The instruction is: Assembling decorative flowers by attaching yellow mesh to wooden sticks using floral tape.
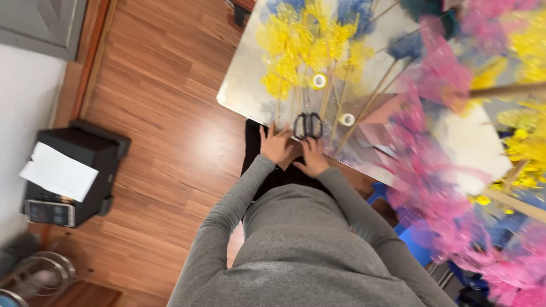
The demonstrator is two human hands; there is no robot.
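Hands: we see both of our hands at the near edge of the glossy table (pixel 244 85), gray sleeves reaching forward from the body.
Left hand (pixel 275 144): palm down, fingers spread and pointing toward twelve o'clock, lying flat at the table edge; it grips nothing that we can make out.
Right hand (pixel 312 157): palm down just beside the left, at its three o'clock, fingers loosely extended toward the scissors; released, nothing clasped in it.
Scissors (pixel 307 125): black-handled pair lying on the table at twelve o'clock from our right hand, the handle loops nearest the fingertips; whether the fingertips touch them we cannot tell.
Tape rolls: one small roll (pixel 319 81) lies at twelve o'clock from the scissors, another (pixel 347 119) at their three o'clock.
Yellow flowers (pixel 307 42): stemmed sprays spread over the far part of the table, stems running toward the scissors.
Pink flowers (pixel 438 165): blurred mass at three o'clock.
Floor (pixel 165 113): wood boards, with a black printer (pixel 85 165) at nine o'clock, a white sheet on it.
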